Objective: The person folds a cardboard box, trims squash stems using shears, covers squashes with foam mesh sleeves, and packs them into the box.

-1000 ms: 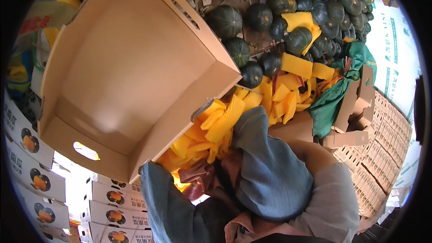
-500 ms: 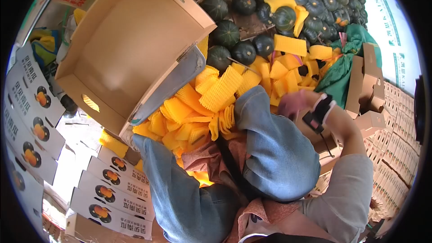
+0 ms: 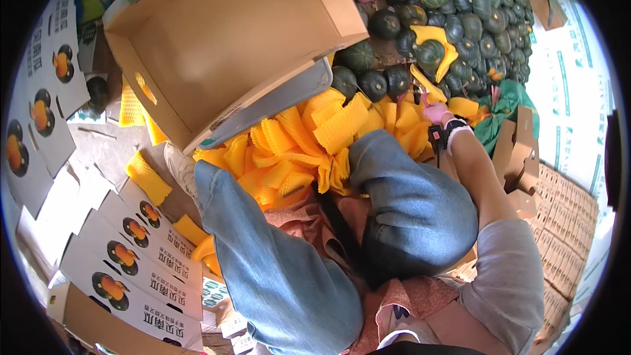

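Note:
My right hand (image 3: 436,114), in a pink glove with a dark band and device at the wrist, is stretched forward over the far right of a heap of yellow foam net sleeves (image 3: 296,135). A small dark, partly shiny thing (image 3: 417,91) shows at its fingertips; its kind is too small to make out, and the fingers look closed about it. Just beyond the hand lie green pumpkins (image 3: 430,54), one with a yellow sleeve (image 3: 449,59) around it. My left hand is out of view. An open cardboard box (image 3: 230,39) tilts on a grey tub (image 3: 289,95), left of the heap.
Printed white cartons (image 3: 131,250) stand at the lower left, more (image 3: 43,85) at the far left. Cardboard pieces (image 3: 516,151) and green cloth (image 3: 519,108) lie beyond my right forearm. Stacked flat cartons (image 3: 565,223) fill the right side. A pumpkin pile (image 3: 486,6) rises behind.
My right hand has moved forward and away from beside my knee to the far edge of the sleeves. The view has shifted, so the box sits further right.

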A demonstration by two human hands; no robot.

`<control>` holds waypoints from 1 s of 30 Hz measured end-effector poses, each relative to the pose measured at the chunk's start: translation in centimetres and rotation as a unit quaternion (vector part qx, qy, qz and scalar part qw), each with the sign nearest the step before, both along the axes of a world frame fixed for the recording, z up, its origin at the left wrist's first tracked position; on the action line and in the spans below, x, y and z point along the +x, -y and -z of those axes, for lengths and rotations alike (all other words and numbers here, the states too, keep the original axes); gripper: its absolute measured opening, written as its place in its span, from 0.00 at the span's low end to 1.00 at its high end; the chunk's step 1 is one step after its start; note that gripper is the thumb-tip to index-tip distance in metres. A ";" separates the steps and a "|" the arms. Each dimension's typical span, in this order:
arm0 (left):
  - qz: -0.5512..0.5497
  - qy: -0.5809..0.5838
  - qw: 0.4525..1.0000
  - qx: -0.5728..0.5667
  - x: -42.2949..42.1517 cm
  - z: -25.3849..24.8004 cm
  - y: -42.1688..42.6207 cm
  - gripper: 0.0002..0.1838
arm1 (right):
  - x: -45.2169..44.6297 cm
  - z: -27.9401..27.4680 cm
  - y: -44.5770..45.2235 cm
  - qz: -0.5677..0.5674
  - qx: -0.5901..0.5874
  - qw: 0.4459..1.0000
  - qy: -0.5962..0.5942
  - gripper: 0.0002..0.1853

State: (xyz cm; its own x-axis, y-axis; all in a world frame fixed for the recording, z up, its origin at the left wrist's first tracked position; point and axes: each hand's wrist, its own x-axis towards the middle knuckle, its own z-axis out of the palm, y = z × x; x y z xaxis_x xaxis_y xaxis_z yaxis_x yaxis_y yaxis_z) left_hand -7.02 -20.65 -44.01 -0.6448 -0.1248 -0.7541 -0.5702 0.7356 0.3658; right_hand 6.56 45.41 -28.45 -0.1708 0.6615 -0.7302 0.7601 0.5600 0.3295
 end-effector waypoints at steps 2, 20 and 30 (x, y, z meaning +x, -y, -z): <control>-0.004 0.002 1.000 0.002 0.0 0.3 -0.1 0.28 | -2.5 -0.2 1.3 0.199 0.004 0.976 -0.089 0.22; -0.016 0.038 0.999 -0.009 -0.9 2.4 -0.3 0.28 | -6.1 -2.1 6.6 0.274 -0.008 0.926 -0.258 0.08; -0.098 0.060 0.990 0.076 6.2 -5.0 5.3 0.28 | 1.6 -8.5 7.4 0.022 0.037 0.929 -0.369 0.12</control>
